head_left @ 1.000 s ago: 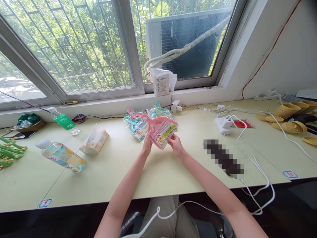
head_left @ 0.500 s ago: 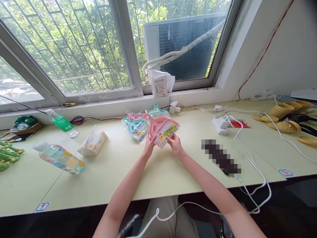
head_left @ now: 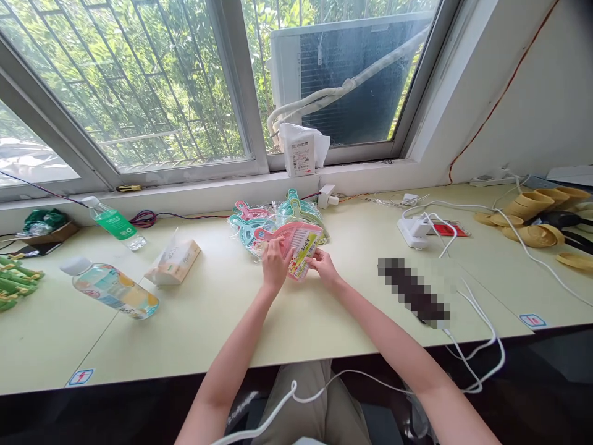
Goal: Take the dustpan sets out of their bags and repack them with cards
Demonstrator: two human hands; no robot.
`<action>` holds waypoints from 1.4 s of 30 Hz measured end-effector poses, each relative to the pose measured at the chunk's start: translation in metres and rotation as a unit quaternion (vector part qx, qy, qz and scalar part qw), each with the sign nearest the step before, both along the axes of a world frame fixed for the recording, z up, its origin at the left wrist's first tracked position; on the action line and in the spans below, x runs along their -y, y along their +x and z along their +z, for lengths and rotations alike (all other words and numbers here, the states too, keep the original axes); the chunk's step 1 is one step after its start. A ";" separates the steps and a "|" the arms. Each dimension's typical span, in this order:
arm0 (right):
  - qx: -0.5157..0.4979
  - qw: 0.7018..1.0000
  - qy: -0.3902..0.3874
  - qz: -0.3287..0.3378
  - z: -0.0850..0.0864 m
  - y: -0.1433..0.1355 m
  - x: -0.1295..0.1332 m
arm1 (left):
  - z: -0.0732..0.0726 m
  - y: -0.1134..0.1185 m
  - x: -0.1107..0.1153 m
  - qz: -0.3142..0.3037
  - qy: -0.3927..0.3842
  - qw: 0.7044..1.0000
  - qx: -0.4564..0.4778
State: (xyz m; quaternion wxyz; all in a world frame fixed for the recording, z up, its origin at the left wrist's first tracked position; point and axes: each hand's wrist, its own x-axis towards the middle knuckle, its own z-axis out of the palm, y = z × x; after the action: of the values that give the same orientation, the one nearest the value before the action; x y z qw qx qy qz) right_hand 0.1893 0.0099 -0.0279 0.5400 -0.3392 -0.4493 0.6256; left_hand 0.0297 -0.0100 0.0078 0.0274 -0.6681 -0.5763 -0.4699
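Note:
Between my hands is a pink dustpan and brush set (head_left: 302, 240) with a yellow label, tilted over the table. My left hand (head_left: 277, 262) grips its left side, with fingers over the pink plastic. At the lower right edge, by the label, the fingers of my right hand (head_left: 323, 266) pinch the set. Behind it on the table lie more wrapped sets, a blue and pink group (head_left: 245, 227) on the left and a green group (head_left: 296, 207) on the right.
To the left lie a juice bottle (head_left: 115, 290), a tissue pack (head_left: 173, 262) and a green-labelled bottle (head_left: 115, 224). A white power strip (head_left: 414, 233), cables and a pixelated dark object (head_left: 414, 292) are on the right. Yellow rolls (head_left: 532, 207) sit farther right.
The pink set has turned and shifted slightly left and down, showing more of the green group behind. My left hand has moved up over its front face.

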 end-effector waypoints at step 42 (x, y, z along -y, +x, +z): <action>0.030 0.999 -0.028 0.026 -0.005 -0.001 0.001 | -0.015 0.024 0.008 -0.037 -0.106 0.976 -0.184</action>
State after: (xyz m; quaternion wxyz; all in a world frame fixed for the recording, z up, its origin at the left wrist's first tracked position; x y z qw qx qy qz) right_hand 0.1886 0.0084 -0.0325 0.5003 -0.3613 -0.4566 0.6408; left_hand 0.0535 -0.0180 -0.0067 0.0444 -0.7631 -0.5829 -0.2755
